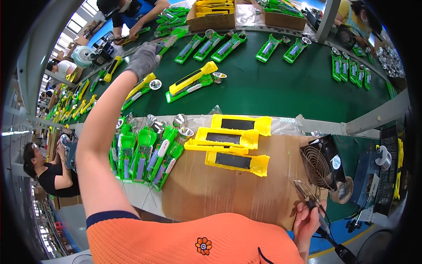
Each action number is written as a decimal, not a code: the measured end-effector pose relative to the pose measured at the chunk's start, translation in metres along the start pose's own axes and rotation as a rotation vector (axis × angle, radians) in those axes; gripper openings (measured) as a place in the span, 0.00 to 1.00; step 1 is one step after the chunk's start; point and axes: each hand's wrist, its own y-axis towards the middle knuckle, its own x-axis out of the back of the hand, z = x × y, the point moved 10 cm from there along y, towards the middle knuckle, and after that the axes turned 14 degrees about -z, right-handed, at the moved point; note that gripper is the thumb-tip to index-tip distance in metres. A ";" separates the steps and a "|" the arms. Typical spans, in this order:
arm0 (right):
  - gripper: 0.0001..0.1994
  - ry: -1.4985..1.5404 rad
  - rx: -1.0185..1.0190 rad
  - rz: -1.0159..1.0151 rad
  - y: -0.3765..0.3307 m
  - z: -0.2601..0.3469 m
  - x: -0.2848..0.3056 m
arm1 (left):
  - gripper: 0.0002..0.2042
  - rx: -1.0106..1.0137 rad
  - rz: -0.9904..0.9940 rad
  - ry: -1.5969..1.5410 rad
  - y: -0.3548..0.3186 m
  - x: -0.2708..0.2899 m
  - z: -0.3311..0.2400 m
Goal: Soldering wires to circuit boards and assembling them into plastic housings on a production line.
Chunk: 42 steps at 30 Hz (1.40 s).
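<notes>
My left hand [145,58], in a grey glove, reaches far out over the green work surface with its fingers closed on a green flashlight housing [173,38]. At the lower right, my bare right hand [306,219] grips a soldering iron [311,203], its tip pointing up and left over the brown board [189,193]. Several yellow casing halves [235,162] with dark panels lie on that board. To their left sits a pile of green housings [143,154] with batteries, wires and round reflectors. Just beyond, a yellow casing [193,78] rests on a green housing.
A black fan [320,163] stands at the board's right edge, near a solder spool [383,157]. Green housings [226,47] line the far side of the green surface [272,90]. Boxes [211,22] of parts stand behind. Co-workers sit across [143,15] and at left [57,178].
</notes>
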 end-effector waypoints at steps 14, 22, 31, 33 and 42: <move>0.15 0.147 0.046 0.427 -0.023 0.018 -0.019 | 0.27 -0.496 0.124 -0.448 -0.299 0.147 -0.255; 0.12 -0.031 -0.224 0.483 -0.062 -0.020 -0.038 | 0.19 -0.166 -0.047 -0.589 -0.298 0.154 -0.273; 0.11 -0.036 -0.263 0.467 -0.058 -0.028 -0.058 | 0.08 0.057 0.074 -1.155 -0.293 0.149 -0.272; 0.11 -0.108 -0.286 0.462 -0.058 -0.028 -0.063 | 0.07 0.031 0.081 -1.126 -0.290 0.150 -0.273; 0.10 -0.020 -0.301 0.450 -0.052 -0.031 -0.061 | 0.08 0.123 0.101 -1.148 -0.290 0.141 -0.271</move>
